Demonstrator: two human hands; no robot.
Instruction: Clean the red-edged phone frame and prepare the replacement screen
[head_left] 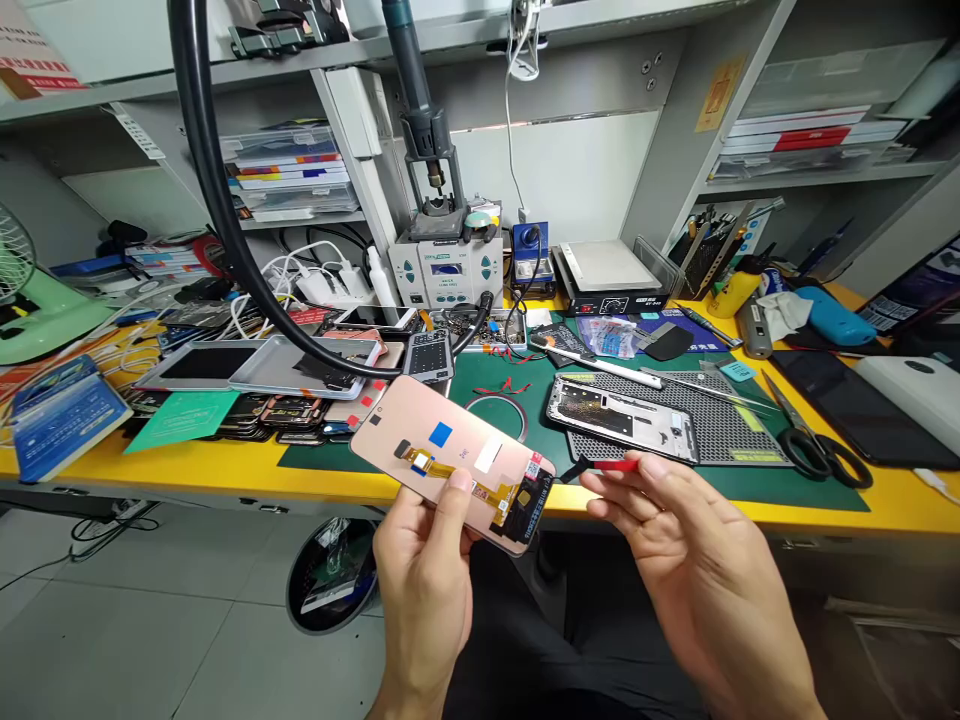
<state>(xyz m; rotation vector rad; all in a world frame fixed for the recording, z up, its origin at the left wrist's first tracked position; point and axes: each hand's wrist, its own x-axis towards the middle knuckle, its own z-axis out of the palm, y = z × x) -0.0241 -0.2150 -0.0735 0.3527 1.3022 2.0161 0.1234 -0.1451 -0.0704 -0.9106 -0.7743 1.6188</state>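
My left hand [429, 565] grips a phone screen [390, 425], thumb on its copper-coloured back and fingers underneath. The screen is tilted above the bench's front edge, with a gold flex cable, a blue square and a black strip at its right end showing. Between thumb and index finger, my right hand [694, 560] pinches a thin red strip of tape [613, 464] with a black end. That black end lies close to the screen's right corner; I cannot tell whether it touches. Behind the right hand, a phone frame [622, 418] rests on a perforated grey mat [739, 432].
Scissors [821, 445], tweezers [716, 388] and a dark phone [870, 400] are at the right. A tape roll [517, 412] sits on the green mat [480, 375]. A thick black hose [214, 200] arcs across the left. Below stands a waste bin [330, 620].
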